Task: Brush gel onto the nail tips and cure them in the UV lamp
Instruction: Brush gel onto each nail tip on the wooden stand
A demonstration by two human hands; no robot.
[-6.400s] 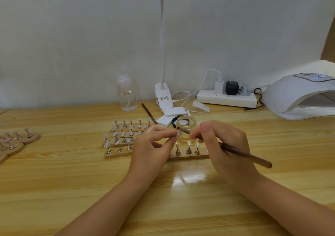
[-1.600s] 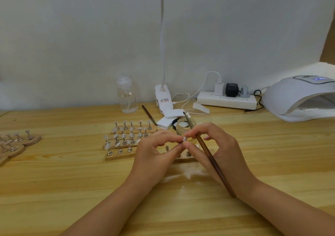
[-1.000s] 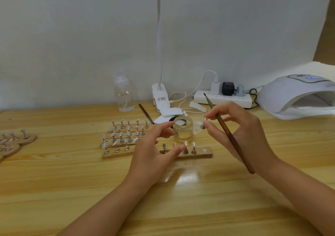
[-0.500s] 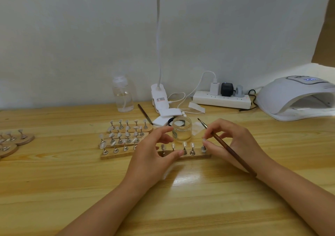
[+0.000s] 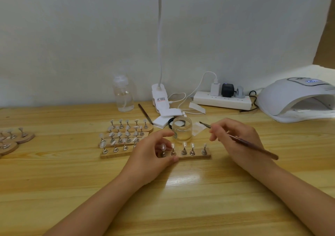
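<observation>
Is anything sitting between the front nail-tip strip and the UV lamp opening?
Nothing visible stands on the bare tabletop between the front strip and the UV lamp. Only the right hand, holding the brush, hovers over that stretch.

I see the wooden strip w/ five nail-tip stands at frame centre, on the table. My left hand sits at its left end, right hand just right of and above it, w/ the brush running from centre toward lower right. Gel jar directly behind the strip. Three more strips of stands left of centre, stacked front to back. Round stand bases at far left edge. Bottle behind those strips; desk-lamp clamp right of the bottle; power strip further right; UV lamp at right edge. Second brush betw. bottle and jar.
</observation>
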